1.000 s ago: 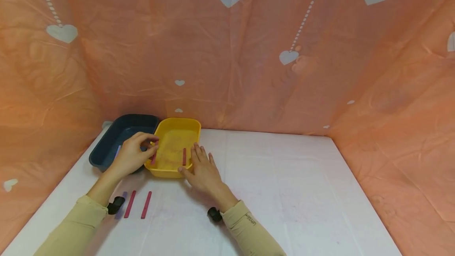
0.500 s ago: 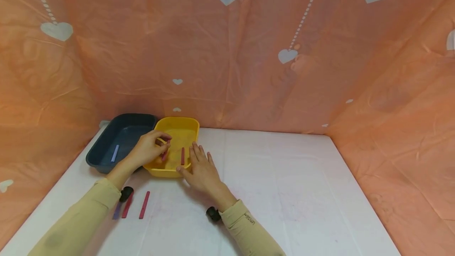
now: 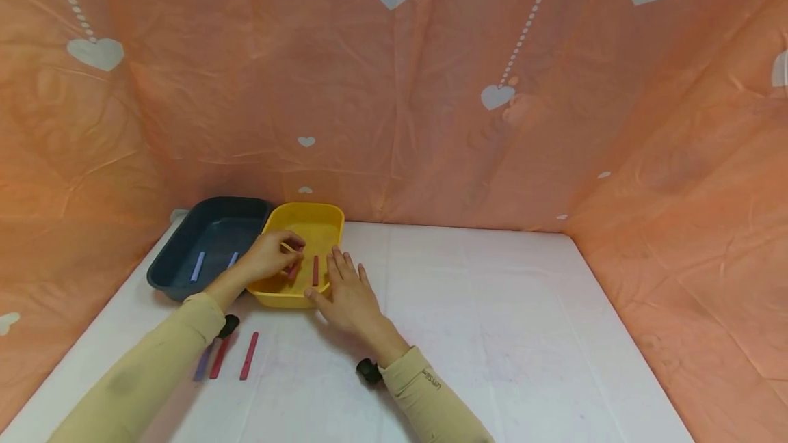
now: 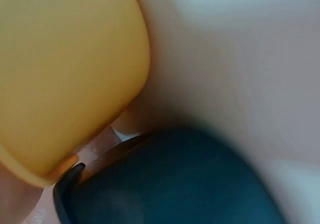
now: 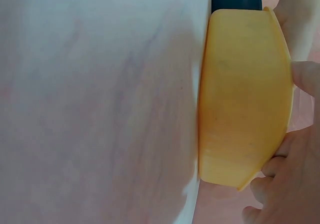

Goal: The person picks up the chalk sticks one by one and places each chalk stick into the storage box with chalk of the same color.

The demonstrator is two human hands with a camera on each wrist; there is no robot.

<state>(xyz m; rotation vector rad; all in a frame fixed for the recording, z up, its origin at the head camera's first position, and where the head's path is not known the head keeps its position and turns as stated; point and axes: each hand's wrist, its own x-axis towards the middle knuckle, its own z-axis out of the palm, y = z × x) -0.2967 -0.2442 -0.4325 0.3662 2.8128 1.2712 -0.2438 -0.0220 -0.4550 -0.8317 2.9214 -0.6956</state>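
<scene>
Fingers of the left hand (image 3: 271, 256) pinch a red stick (image 3: 295, 270) low in the yellow tray (image 3: 282, 301), its long axis running roughly front to back, though I cannot tell whether it touches the floor there. I judge that the narrow gap on its right matters most: 1 other red stick (image 3: 316, 271) lies there, nearly parallel, while the right hand (image 3: 352, 296), fingers straight, touches the rim just beyond.

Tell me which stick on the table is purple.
The leftmost stick of the three; the middle stick and right stick are red instead.
</scene>
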